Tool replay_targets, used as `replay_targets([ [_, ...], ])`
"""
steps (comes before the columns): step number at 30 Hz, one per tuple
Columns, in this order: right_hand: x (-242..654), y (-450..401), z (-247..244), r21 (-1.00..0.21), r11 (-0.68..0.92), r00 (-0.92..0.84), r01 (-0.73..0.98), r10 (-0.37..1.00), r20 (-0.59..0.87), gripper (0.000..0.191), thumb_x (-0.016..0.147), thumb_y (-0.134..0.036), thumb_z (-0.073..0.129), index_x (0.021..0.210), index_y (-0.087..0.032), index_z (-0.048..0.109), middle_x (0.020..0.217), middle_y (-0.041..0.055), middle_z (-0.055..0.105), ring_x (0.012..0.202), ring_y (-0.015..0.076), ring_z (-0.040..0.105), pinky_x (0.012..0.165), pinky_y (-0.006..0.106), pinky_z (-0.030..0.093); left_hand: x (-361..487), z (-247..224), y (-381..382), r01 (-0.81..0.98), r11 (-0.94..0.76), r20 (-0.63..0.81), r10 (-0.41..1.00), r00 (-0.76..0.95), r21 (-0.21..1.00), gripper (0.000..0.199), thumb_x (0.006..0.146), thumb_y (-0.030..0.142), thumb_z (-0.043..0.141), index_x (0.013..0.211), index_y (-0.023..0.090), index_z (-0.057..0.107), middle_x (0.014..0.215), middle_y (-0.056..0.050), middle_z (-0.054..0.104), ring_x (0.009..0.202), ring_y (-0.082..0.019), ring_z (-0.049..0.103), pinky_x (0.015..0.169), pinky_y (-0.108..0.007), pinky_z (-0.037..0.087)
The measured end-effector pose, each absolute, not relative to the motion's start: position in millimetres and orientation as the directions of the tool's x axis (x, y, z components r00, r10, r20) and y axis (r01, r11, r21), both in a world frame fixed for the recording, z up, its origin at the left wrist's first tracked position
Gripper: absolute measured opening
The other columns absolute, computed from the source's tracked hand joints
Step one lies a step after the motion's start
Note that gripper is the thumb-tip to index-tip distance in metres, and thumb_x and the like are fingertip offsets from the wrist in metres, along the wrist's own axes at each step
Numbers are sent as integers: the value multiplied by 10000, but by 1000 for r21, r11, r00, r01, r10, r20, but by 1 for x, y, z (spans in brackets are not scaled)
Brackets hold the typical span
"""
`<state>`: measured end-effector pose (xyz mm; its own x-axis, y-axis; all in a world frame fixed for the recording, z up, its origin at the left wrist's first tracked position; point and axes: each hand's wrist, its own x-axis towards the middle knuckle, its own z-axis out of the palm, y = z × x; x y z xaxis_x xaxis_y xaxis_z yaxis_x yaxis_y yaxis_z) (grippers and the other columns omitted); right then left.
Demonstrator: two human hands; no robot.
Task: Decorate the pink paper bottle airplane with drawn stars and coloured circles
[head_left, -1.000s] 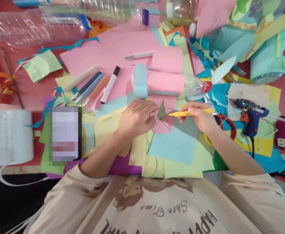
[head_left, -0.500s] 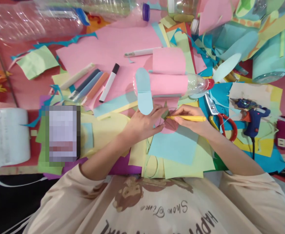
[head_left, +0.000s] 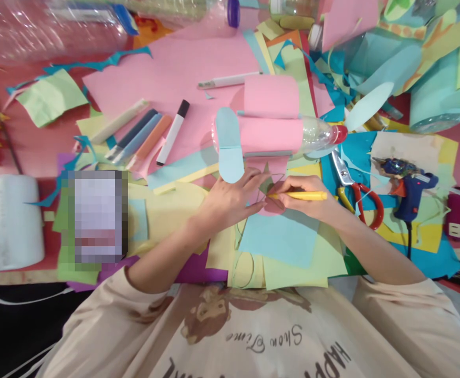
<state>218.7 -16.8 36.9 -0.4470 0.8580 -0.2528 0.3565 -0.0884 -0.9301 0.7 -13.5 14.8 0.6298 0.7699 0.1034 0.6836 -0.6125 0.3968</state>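
My right hand pinches a yellow pen, its tip down at a small pink paper with thin curved lines on it. My left hand lies with fingers spread at the left of that paper, fingertips on it and near a dark green leaf-like shape. Just beyond both hands a clear bottle with a red cap lies on its side, wrapped in pink paper, with a light blue rounded strip across its left end. A light blue sheet lies below my hands.
Red-handled scissors and a blue glue gun lie at the right. Markers are at the left, beyond a blurred phone-like screen. Large plastic bottles line the back; a white box stands far left.
My right hand and the yellow pen have shifted slightly left and down over the pink paper. The pen lies at a changed angle. My left hand stays nearly in place.
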Motion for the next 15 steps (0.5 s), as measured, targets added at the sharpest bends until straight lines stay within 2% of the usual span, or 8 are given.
replay_targets([
  [15, 220, -16, 35, -931, -87, -440, 354, 863, -248, 88, 800, -210, 626, 723, -169, 617, 740, 0, 655, 641, 102, 545, 583, 237, 416, 1, 16, -13, 685, -603, 92, 774, 627, 409, 472, 868, 318, 575, 1304, 159, 492, 1222, -111, 624, 1058, -274, 615, 693, -326, 483],
])
